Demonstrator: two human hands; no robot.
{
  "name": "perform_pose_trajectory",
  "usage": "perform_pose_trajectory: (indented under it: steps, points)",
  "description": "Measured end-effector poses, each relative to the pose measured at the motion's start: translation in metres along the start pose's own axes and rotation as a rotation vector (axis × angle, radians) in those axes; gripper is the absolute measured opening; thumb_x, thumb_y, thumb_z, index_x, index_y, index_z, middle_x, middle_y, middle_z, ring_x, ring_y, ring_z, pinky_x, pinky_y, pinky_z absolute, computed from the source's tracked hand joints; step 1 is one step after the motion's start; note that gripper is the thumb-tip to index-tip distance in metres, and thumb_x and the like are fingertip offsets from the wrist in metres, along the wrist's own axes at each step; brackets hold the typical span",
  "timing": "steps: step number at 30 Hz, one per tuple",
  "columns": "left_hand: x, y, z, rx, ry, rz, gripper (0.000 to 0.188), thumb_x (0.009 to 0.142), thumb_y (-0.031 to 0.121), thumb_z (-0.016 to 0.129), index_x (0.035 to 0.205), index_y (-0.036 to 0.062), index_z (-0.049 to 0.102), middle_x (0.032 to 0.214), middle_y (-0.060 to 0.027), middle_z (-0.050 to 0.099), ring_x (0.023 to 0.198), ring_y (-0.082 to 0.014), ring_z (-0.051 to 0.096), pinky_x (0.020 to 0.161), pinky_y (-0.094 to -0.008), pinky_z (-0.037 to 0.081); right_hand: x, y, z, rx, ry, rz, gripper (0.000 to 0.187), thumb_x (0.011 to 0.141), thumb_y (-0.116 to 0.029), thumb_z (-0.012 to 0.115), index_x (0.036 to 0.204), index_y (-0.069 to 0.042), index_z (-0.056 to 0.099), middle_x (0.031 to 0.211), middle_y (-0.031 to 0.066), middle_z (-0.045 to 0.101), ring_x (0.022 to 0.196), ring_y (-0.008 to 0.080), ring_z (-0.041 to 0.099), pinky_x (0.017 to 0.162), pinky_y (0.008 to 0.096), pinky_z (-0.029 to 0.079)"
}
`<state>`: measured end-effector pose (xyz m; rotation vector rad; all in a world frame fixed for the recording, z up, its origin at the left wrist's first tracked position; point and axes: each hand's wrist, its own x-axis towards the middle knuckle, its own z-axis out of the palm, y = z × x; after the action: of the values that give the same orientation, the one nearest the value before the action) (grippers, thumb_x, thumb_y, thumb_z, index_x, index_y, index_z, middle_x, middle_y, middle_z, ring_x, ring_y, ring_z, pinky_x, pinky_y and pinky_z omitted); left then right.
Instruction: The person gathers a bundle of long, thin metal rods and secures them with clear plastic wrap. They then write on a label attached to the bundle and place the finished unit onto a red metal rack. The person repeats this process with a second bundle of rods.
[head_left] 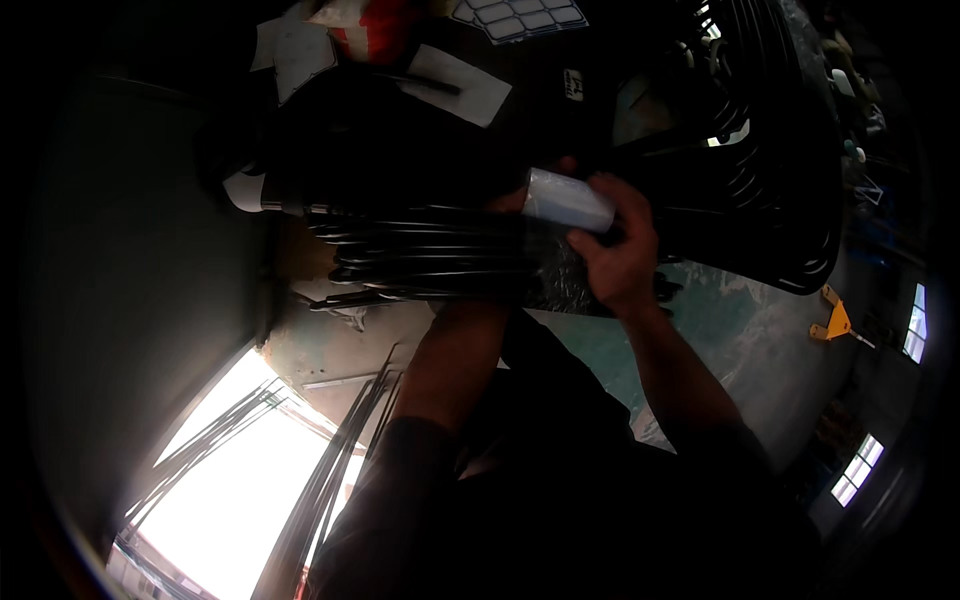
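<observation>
A bundle of black metal rods or tubes (430,250) lies across in front of me, its ends fanned at the left. My right hand (625,240) is closed around a whitish roll of plastic film (568,200) above the bundle's right part. Clear, shiny film (565,270) covers the rods below the roll. My left forearm (455,360) reaches up to the bundle's near side and passes under it. A bit of skin (508,202) shows at the far side beside the roll, probably my left hand. Its fingers are mostly hidden in the dark.
Beyond the bundle lies a dark surface with white papers (460,85), a label sheet (525,15) and a red-and-white bag (375,30). Bent black tubes (760,180) are stacked at the right. Long thin rods (335,470) stand at lower left by a bright opening. A yellow-orange tool (835,318) is at far right.
</observation>
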<state>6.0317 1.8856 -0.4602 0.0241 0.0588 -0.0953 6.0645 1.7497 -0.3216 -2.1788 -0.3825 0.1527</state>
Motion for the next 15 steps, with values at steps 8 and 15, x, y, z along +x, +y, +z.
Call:
perform_pose_trajectory:
  steps: [8,15]
  points:
    - [-0.011,0.002,-0.009,0.112,0.108,0.108,0.054,0.109,0.039,0.058,0.153,0.0097,0.052,0.154,-0.0140,0.056,0.140,-0.0302,0.055,0.118,-0.0486,0.047,0.000,-0.008,0.003,-0.204,0.030,-0.158,0.068,0.077,-0.004,0.082,0.142,-0.011,0.065,0.153,0.0102,0.056,0.145,0.0365,0.042,0.120,0.0486,0.038]
    - [-0.056,-0.009,-0.015,1.512,0.511,0.308,0.053,0.107,0.039,0.060,0.153,0.0123,0.055,0.155,-0.0117,0.056,0.141,-0.0298,0.055,0.118,-0.0480,0.047,0.003,0.000,0.000,-0.283,-0.043,-0.410,0.044,0.087,-0.007,0.074,0.131,-0.011,0.073,0.139,0.0101,0.068,0.136,0.0378,0.054,0.113,0.0488,0.046]
